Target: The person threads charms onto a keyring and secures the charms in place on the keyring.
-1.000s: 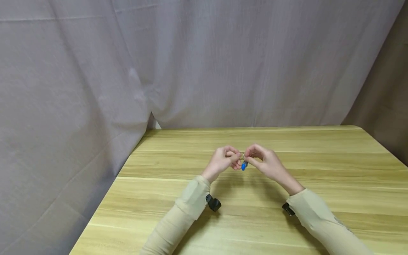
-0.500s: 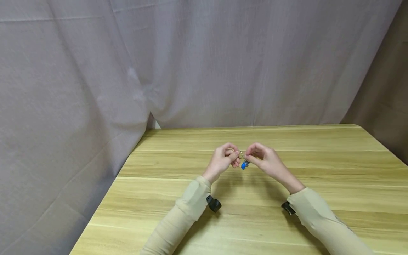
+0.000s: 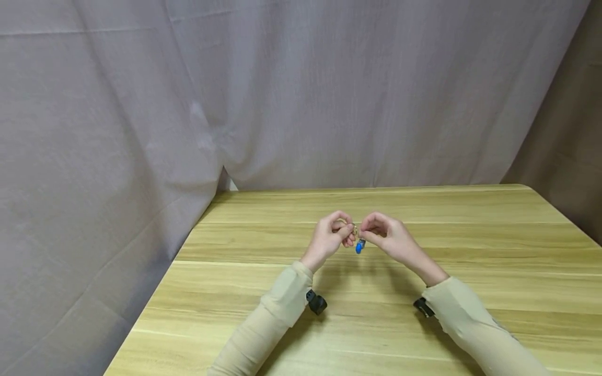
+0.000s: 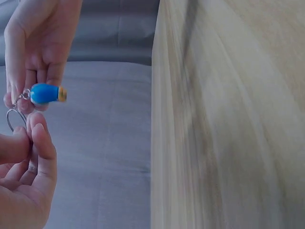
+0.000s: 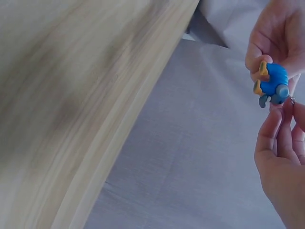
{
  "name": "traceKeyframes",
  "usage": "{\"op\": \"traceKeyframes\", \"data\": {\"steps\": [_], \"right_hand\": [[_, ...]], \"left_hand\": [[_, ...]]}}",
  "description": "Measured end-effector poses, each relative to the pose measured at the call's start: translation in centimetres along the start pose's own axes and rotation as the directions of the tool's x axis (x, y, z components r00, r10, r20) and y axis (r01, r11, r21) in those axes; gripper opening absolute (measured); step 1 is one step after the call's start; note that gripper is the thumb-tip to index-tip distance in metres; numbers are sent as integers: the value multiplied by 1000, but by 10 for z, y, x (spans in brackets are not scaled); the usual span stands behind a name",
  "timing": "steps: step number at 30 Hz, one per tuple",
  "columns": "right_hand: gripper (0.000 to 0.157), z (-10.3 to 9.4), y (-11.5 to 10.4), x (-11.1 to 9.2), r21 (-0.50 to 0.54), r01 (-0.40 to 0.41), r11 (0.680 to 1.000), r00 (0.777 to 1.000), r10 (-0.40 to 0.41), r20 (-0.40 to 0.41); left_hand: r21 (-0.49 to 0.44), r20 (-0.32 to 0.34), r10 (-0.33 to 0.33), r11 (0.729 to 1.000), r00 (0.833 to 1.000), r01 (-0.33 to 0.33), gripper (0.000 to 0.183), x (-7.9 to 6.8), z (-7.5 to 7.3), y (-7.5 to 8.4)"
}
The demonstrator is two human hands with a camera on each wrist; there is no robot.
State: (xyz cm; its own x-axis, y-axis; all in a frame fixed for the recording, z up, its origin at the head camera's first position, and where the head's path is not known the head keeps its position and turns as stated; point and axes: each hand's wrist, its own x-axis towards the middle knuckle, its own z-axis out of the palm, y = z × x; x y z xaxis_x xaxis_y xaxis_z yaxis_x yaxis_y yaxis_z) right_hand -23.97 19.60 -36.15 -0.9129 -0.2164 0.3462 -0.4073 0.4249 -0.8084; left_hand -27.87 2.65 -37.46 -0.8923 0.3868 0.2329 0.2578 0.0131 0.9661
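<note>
Both hands hold a keychain above the table. My left hand (image 3: 327, 237) pinches its metal split ring (image 4: 9, 120) between thumb and index finger. My right hand (image 3: 391, 240) is close beside it, with thumb and index fingertips pinching the short metal chain (image 5: 292, 99) near the ring. From the chain hangs a small blue figurine (image 3: 359, 246). In the right wrist view the figurine (image 5: 275, 81) shows orange feet and a grey-blue part near the chain. The fingertips partly hide the ring and the chain.
A wood-grain table (image 3: 226, 303) lies under both hands. Grey curtain (image 3: 301, 94) hangs behind and to the left, with a brown drape (image 3: 564, 125) at the right. Both sleeves carry a black wrist camera (image 3: 316, 302).
The hands stay nearly in place, with a slight gap opening between their fingertips since a second ago. The ring turned in the left fingers, and the figurine swung from tilted to hanging more upright.
</note>
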Motion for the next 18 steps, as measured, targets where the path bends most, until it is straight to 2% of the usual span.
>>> {"op": "traceKeyframes", "data": {"steps": [11,14,18], "right_hand": [[13,2,2,0,-22,-16,1000,1000,16,26],[13,3,2,0,-62,6,998,1000,-5,12],[11,4,3,0,-135,74,988,997,-76,-13]], "left_hand": [[-4,-43,34,999,998,-34,7,-1,5,-1],[-18,-56,49,999,997,-50,5,-1,6,-3],[-48,-88,63,997,994,-68,3,0,9,-7]]}}
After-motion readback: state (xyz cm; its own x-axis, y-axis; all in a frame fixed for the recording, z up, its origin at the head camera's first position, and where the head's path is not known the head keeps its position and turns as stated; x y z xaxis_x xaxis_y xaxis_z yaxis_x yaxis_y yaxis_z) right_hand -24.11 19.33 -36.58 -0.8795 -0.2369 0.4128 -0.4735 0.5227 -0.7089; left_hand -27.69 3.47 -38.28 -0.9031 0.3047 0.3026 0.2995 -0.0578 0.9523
